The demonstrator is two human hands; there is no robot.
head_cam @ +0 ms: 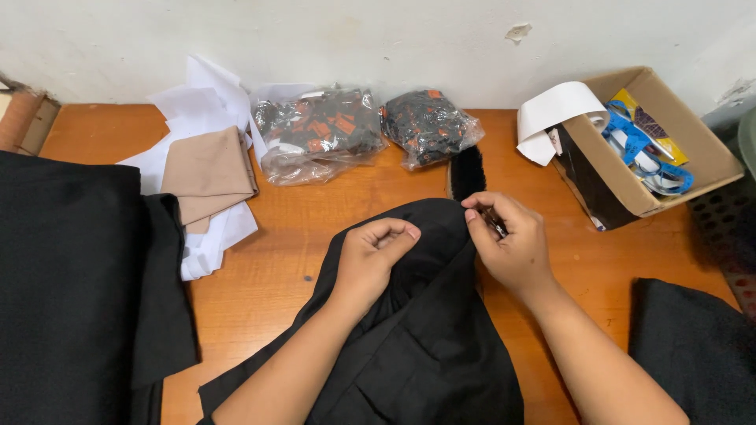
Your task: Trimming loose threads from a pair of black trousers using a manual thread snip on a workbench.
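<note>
A black garment (425,330) lies on the wooden table in front of me, its top end bunched up. My left hand (372,256) rests on the garment's upper left, fingers curled and pinching the cloth. My right hand (508,240) grips the upper right edge of the same cloth, with a small dark object half hidden between its fingers. Just behind the garment lies a black brush (468,172).
Two clear bags of black-and-orange items (319,130) (431,124) lie by the wall. Tan and white fabric pieces (206,169) sit at left beside a black cloth stack (71,283). A cardboard box (638,145) with blue tape stands at right; more black cloth (697,346) lies at lower right.
</note>
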